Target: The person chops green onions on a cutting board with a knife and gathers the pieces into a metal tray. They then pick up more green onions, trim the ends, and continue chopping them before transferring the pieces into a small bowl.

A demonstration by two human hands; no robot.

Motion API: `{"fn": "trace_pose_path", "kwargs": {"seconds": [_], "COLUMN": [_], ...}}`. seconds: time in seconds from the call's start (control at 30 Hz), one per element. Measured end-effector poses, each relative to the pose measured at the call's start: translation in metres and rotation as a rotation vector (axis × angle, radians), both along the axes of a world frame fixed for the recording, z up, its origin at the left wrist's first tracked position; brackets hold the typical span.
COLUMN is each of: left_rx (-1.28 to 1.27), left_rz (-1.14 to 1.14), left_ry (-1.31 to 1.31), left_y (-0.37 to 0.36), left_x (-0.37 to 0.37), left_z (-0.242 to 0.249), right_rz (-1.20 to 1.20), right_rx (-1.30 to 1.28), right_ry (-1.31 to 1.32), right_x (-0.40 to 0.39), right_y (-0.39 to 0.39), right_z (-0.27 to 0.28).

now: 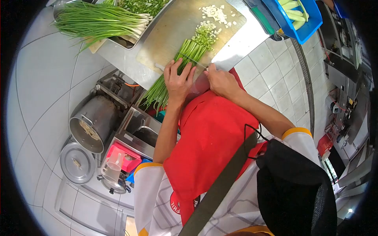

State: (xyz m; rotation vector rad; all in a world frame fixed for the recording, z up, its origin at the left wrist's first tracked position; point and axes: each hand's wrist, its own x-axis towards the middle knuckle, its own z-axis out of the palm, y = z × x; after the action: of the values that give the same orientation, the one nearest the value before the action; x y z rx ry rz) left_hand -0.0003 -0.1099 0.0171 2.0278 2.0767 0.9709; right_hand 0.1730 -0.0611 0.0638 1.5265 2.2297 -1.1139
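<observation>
A bunch of green onions point(159, 92) lies across the cutting board point(157, 43), its green ends hanging over the table's near edge. My left hand point(179, 80) presses on the bunch with bent fingers. In my right hand point(222, 80), closed at the board's near edge, is a knife point(193, 60) whose thin blade crosses the stalks just beyond my left fingertips. Chopped green pieces point(206, 33) lie at the cut end of the bunch, and chopped white pieces point(215, 14) are farther up the board.
Uncut green onions point(100, 21) rest over a metal tray point(132, 44) of chopped greens at upper left. A blue basket point(305, 34) with pale green vegetables stands at upper right, beside a green-handled tool point(262, 19). Below left are a large pot point(92, 122) and a lid point(77, 163).
</observation>
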Motion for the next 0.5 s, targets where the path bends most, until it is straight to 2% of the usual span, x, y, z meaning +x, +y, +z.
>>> {"fn": "trace_pose_path", "kwargs": {"seconds": [0.23,0.3,0.5], "left_rx": [0.003,0.035,0.035], "left_rz": [-0.008,0.013,0.044], "left_ry": [-0.014,0.03,0.025], "left_y": [-0.002,-0.003,0.009], "left_x": [-0.005,-0.008,-0.007], "left_z": [-0.007,-0.002,-0.007], "right_rz": [-0.011,0.006,-0.03], "right_rx": [-0.031,0.032,0.042], "right_ry": [-0.026,-0.001,0.04], "right_x": [-0.018,-0.025,-0.007], "right_y": [0.002,-0.001,-0.004], "right_z": [-0.005,-0.001,-0.012]}}
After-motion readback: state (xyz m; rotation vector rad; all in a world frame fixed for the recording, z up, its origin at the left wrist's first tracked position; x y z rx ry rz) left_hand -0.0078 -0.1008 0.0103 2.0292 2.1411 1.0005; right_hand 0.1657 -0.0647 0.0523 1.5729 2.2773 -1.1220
